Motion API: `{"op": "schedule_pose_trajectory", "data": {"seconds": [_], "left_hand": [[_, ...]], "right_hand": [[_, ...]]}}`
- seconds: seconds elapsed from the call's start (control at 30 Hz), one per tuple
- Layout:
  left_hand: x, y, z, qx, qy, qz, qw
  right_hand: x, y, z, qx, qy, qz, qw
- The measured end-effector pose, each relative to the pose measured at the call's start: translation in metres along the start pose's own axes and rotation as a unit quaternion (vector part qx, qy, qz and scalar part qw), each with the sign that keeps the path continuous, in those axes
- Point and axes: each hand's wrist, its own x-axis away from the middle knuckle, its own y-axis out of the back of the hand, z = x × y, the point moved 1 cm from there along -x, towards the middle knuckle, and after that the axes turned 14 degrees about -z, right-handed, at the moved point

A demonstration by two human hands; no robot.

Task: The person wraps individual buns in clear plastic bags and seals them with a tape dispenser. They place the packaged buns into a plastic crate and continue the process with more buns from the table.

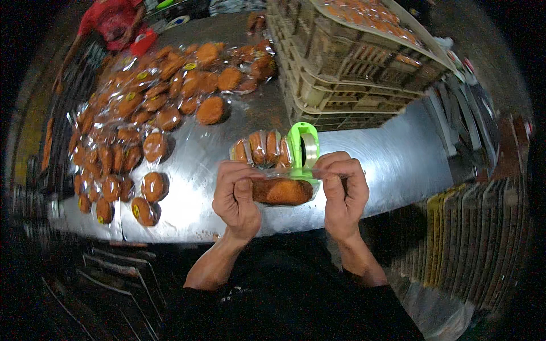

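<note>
Between my two hands hangs a clear plastic bag with a browned bun (282, 192) inside. My left hand (236, 196) pinches one top corner of the bag, fingers closed. At the opposite corner my right hand (343, 193) grips the plastic between thumb and fingers. Just beyond the bag stands a bright green tape dispenser (296, 136) with a roll of clear tape (309, 150). Left of the dispenser, several bagged buns (257, 148) stand side by side in a row.
A large heap of bagged buns (154, 105) covers the left of the metal table (187, 196). Stacked plastic crates (341, 85) rise at the back right, buns in the top one. A person in red (111, 23) is at the far left. More crates (469, 238) stand at right.
</note>
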Motion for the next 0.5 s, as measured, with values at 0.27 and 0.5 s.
{"op": "schedule_pose_trajectory", "data": {"seconds": [0.27, 0.5], "left_hand": [[0.013, -0.026, -0.023, -0.228, -0.117, -0.108, 0.960], [0.022, -0.024, -0.034, -0.048, 0.245, 0.049, 0.967]], "right_hand": [[-0.010, -0.008, -0.012, -0.151, -0.144, 0.027, 0.978], [-0.012, -0.004, -0.019, -0.067, -0.068, 0.004, 0.995]]}}
